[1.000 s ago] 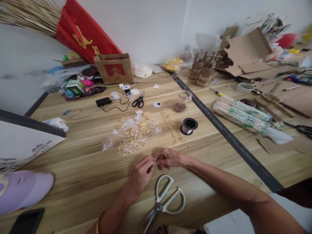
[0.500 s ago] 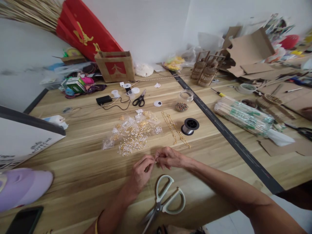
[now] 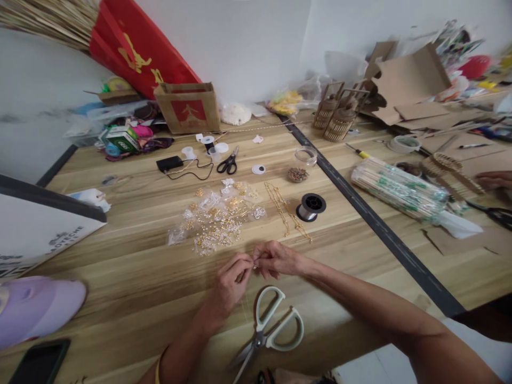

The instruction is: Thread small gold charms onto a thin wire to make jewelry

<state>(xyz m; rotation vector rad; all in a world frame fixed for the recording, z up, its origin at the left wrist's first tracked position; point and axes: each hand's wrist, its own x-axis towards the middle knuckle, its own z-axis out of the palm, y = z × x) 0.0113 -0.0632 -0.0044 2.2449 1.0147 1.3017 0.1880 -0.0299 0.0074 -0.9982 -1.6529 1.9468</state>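
Observation:
My left hand [image 3: 233, 277] and my right hand [image 3: 278, 260] meet low over the wooden table, fingertips pinched together. Between them shows a tiny shiny bead [image 3: 255, 266]; its details are too small to make out. A faint clear thread seems to hang below my left hand. Just beyond lies a spread of clear and gold beads [image 3: 218, 234] with small plastic bags. Gold chains [image 3: 283, 210] and a black spool of clear line [image 3: 311, 207] lie past my right hand. White-handled scissors [image 3: 262, 333] rest with blades parted, close below my hands.
Farther back are black scissors [image 3: 229, 161], a jar of small beads [image 3: 300, 168] and a black box with a cable [image 3: 169, 164]. A bag of wooden sticks [image 3: 400, 189] lies right of the dark strip [image 3: 360, 208]. Another person's hand [image 3: 496, 180] is at the far right.
My hands stay pinched in nearly the same place, with only slight finger movement. At the far right, the other person's hand has come further into view.

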